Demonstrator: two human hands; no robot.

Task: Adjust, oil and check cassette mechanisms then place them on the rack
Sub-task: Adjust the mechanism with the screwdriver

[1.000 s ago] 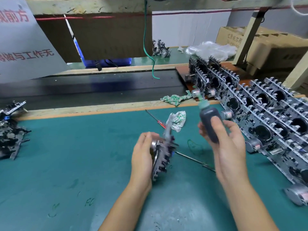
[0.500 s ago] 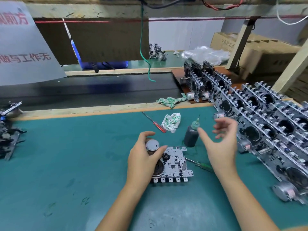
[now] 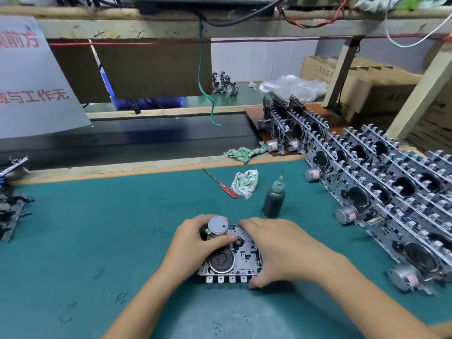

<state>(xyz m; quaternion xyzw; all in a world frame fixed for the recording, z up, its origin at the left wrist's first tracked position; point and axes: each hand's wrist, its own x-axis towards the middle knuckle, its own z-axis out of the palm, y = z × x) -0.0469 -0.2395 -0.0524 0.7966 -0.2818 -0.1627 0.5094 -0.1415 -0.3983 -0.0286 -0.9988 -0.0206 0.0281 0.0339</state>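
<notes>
Cassette mechanism (image 3: 232,259) lies flat on the green surface (image 3: 97,228), low centre. Left hand (image 3: 195,243) grips its left end, thumb curled by the grey motor can (image 3: 217,225). Right hand (image 3: 274,250) covers its right end, fingers over the far edge, thumb hooked at the near edge. Oil bottle (image 3: 274,200) stands upright at 1 o'clock from the mechanism, untouched. Red screwdriver (image 3: 221,184) and crumpled rag (image 3: 245,183) lie at 12 o'clock. Rack of finished mechanisms (image 3: 381,192) fills 2–3 o'clock.

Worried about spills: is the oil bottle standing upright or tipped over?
Upright. The oil bottle stands on its base on the green mat, nozzle pointing up, and neither hand touches it.
</notes>
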